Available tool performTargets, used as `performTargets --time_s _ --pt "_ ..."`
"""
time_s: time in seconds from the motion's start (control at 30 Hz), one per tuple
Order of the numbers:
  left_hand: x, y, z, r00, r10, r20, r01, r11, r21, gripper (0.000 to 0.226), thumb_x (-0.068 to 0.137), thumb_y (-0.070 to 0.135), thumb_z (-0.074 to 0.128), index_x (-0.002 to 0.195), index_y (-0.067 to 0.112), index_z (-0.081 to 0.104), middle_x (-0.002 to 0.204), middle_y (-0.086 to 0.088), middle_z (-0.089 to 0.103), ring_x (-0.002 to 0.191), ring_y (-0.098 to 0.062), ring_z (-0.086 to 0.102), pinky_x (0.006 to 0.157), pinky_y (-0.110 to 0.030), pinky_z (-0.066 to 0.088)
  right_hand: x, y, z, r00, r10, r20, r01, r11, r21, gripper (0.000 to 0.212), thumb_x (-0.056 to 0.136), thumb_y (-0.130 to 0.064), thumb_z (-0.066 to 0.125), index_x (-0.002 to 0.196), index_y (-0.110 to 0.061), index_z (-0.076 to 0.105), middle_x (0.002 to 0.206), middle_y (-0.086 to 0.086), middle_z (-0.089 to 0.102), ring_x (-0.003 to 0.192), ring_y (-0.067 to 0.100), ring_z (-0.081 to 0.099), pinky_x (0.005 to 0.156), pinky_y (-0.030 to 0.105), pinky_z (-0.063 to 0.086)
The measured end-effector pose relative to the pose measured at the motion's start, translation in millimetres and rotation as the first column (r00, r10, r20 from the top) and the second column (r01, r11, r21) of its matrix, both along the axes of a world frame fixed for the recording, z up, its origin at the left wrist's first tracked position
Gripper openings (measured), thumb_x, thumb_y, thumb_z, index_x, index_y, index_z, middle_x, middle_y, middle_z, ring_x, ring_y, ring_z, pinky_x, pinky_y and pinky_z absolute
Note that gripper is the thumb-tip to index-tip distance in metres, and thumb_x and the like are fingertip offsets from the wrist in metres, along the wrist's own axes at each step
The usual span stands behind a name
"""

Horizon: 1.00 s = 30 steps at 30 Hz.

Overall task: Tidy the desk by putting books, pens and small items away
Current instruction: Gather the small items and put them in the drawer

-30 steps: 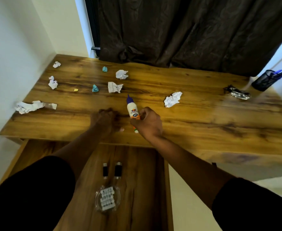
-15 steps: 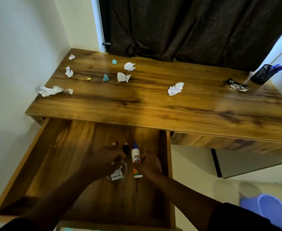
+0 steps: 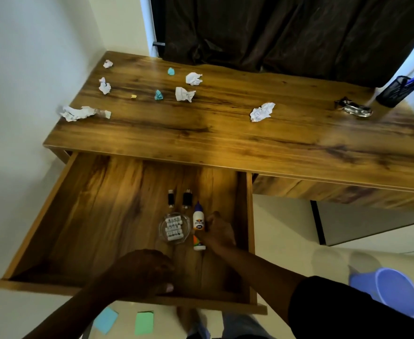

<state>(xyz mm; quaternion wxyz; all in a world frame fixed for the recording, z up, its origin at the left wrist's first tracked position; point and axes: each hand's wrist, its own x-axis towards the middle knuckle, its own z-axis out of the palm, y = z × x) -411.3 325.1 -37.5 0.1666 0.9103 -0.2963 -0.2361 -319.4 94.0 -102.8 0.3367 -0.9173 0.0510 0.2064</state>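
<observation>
A white glue bottle with a blue cap lies in the open wooden drawer, at its right side. My right hand grips the bottle from the right, on the drawer floor. Just left of it stands a small glass dish holding white pieces. Two small black items lie behind the dish. My left hand hovers over the drawer's front part, loosely curled and holding nothing. Crumpled paper balls are scattered over the desk top.
A black mesh pen holder with blue pens stands at the desk's far right, a shiny dark item beside it. A purple bucket is on the floor at right. Blue and green notes lie on the floor under the drawer front.
My right hand carried the glue bottle from the desk top down into the drawer. My left hand has drawn back from the glass dish toward the drawer front.
</observation>
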Motion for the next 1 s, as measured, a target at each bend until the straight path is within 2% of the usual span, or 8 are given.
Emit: performTargets --time_s 0.1,0.2,0.3,0.37,0.43,0.63,0.8,1.0 --pt "-3 3 -8 0.989 0.009 -0.151 0.008 0.993 0.115 0.074 0.08 0.088 0.043 0.14 0.047 0.047 0.144 0.023 0.049 0.134 -0.002 0.043 0.109 -0.021 0.034 -7 -6 15 0.985 0.094 0.144 -0.083 0.994 -0.077 0.057 0.082 -0.052 0.075 0.127 -0.027 0.05 0.123 -0.004 0.06 0.107 0.017 0.065 0.078 0.031 0.055" --pt "-6 3 -12 0.977 0.018 -0.213 0.009 0.992 0.123 0.091 0.065 0.093 0.054 0.143 0.049 0.042 0.145 0.025 0.044 0.133 -0.002 0.041 0.109 -0.022 0.036 -27 -10 34 0.934 0.263 0.24 -0.255 0.965 -0.064 0.062 0.083 -0.059 0.07 0.134 -0.03 0.048 0.134 -0.004 0.055 0.115 0.016 0.06 0.09 0.034 0.055" --pt "-8 -3 -10 0.984 -0.02 -0.179 0.047 0.988 0.146 0.095 0.064 0.089 0.059 0.145 0.044 0.041 0.148 0.019 0.041 0.133 -0.008 0.04 0.109 -0.027 0.039 -54 -11 56 0.817 0.54 0.202 -0.547 0.837 -0.024 0.066 0.084 -0.061 0.068 0.138 -0.026 0.05 0.143 -0.001 0.052 0.129 0.017 0.05 0.11 0.038 0.044" --pt "-8 -4 -13 0.994 -0.016 -0.109 0.033 0.987 0.155 0.095 0.065 0.085 0.061 0.146 0.039 0.04 0.149 0.014 0.042 0.132 -0.012 0.041 0.108 -0.029 0.04 -66 -12 62 0.679 0.71 0.187 -0.709 0.7 -0.085 0.076 0.08 -0.067 0.068 0.14 -0.026 0.049 0.144 0.0 0.051 0.131 0.02 0.046 0.111 0.041 0.041" --pt "-8 -4 -16 0.997 0.009 -0.081 0.005 0.984 0.177 0.104 0.062 0.087 0.061 0.149 0.038 0.035 0.152 0.011 0.04 0.135 -0.015 0.04 0.11 -0.031 0.038 -70 -13 57 0.575 0.802 0.163 -0.78 0.597 -0.185 0.088 0.077 -0.074 0.067 0.146 -0.025 0.042 0.147 0.001 0.047 0.133 0.023 0.042 0.112 0.046 0.038" --pt "-1 -2 -18 0.999 0.017 0.04 -0.026 0.972 0.233 0.126 0.047 0.101 0.052 0.154 0.041 0.024 0.162 0.011 0.024 0.147 -0.019 0.025 0.116 -0.042 0.029 -68 -15 48 0.524 0.845 0.109 -0.821 0.535 -0.2 0.117 0.063 -0.084 0.071 0.152 -0.023 0.026 0.154 0.003 0.037 0.138 0.024 0.035 0.118 0.048 0.028" --pt "1 2 -23 0.992 0.02 0.122 -0.044 0.981 0.19 0.135 0.046 0.106 0.045 0.158 0.037 0.019 0.167 0.007 0.017 0.154 -0.023 0.011 0.122 -0.045 -0.001 -57 -12 51 0.566 0.816 0.117 -0.799 0.578 -0.167 0.12 0.059 -0.08 0.077 0.153 -0.029 0.022 0.155 0.001 0.034 0.139 0.023 0.032 0.119 0.048 0.026" --pt "16 9 -24 0.983 0.066 0.173 -0.095 0.982 0.165 0.139 0.045 0.108 0.042 0.158 0.029 0.025 0.165 -0.001 0.026 0.153 -0.029 0.018 0.12 -0.052 0.0 -42 -14 56 0.61 0.778 0.148 -0.741 0.627 -0.242 0.12 0.057 -0.082 0.075 0.152 -0.028 0.026 0.156 0.001 0.034 0.142 0.024 0.031 0.12 0.05 0.026"
